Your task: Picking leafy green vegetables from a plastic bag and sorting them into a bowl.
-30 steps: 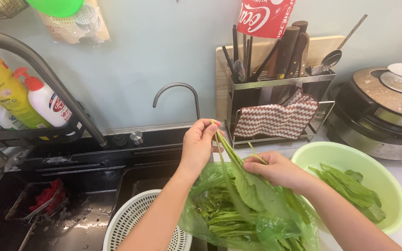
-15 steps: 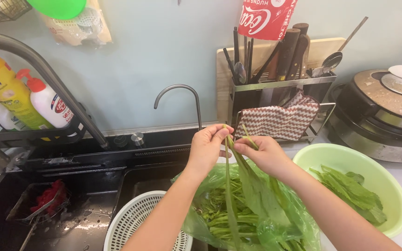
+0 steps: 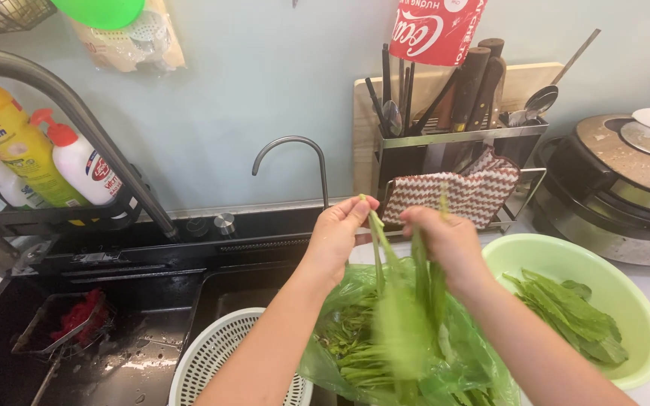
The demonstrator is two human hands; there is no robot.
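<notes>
- Head view: both hands are raised side by side over a green bag [image 3: 460, 361] of leafy greens.
- Left hand [image 3: 340, 233]: fingers pinched shut on the top of a green stalk [image 3: 379, 252]; the stalk hangs down from the fingertips toward the bag.
- Right hand [image 3: 449, 240]: closed around further stems [image 3: 424, 274], which droop below it; leaves at their lower ends are motion-blurred.
- The two hands sit near each other, not touching, with the held stalks between and beneath them.
- Bag: directly below both hands, open at the top, loose greens inside.
- Green bowl [image 3: 626, 301]: just right of the right forearm, holding picked leaves [image 3: 573, 316].
- White colander [image 3: 212, 361]: below the left forearm, partly hidden by it, in the black sink [image 3: 122, 361].
- Small tap [image 3: 295, 158]: behind the left hand, curved spout.
- Utensil rack [image 3: 453, 150]: behind the right hand, a striped cloth [image 3: 468, 197] draped on its front.
- Rice cooker [image 3: 626, 188]: far right of the right hand.
- Soap bottles [image 3: 39, 162]: far left of the left hand, on a black shelf behind a large grey tap arm [image 3: 92, 135].
- Red scraps in a small tray [image 3: 77, 323]: low left, well apart from both hands.
</notes>
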